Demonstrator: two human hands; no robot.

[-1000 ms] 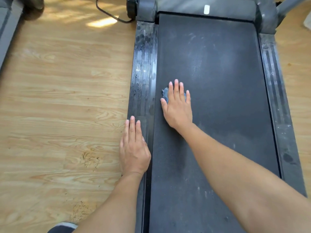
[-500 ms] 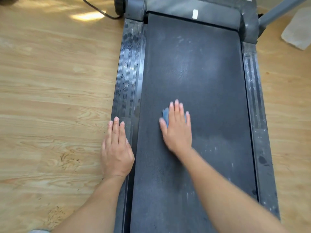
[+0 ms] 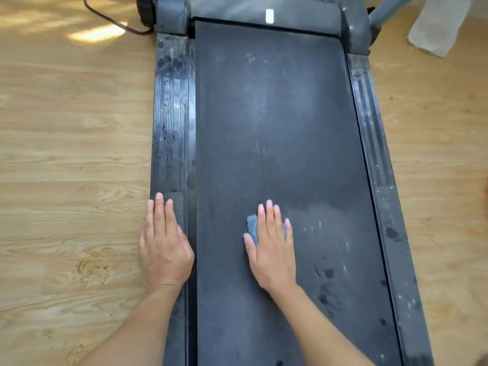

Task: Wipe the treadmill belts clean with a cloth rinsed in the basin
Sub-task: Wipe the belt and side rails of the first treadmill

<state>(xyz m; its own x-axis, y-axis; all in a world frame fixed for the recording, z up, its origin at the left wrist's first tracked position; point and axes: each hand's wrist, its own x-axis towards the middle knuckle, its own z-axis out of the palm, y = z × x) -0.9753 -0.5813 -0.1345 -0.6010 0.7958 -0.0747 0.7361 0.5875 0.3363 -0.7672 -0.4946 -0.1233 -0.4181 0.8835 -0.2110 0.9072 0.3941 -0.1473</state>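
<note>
1. Two hands are down flat: our right hand (image 3: 272,249) presses a blue cloth (image 3: 253,227) onto the dark treadmill belt (image 3: 277,122), fingers straight and close together.
2. Our left hand (image 3: 165,247) rests on the left side rail (image 3: 171,114), fingers pressed together, palm down.
3. We see the cloth peeking out by the thumb.

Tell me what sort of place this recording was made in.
Probably a home room or small gym, indoors: a treadmill belt stands on a wood-grain floor, a power cable trails beside it, and sunlight falls across the boards.

cloth (image 3: 252,228) mostly hidden under right hand (image 3: 272,249), treadmill belt (image 3: 277,128) cut off below
</note>
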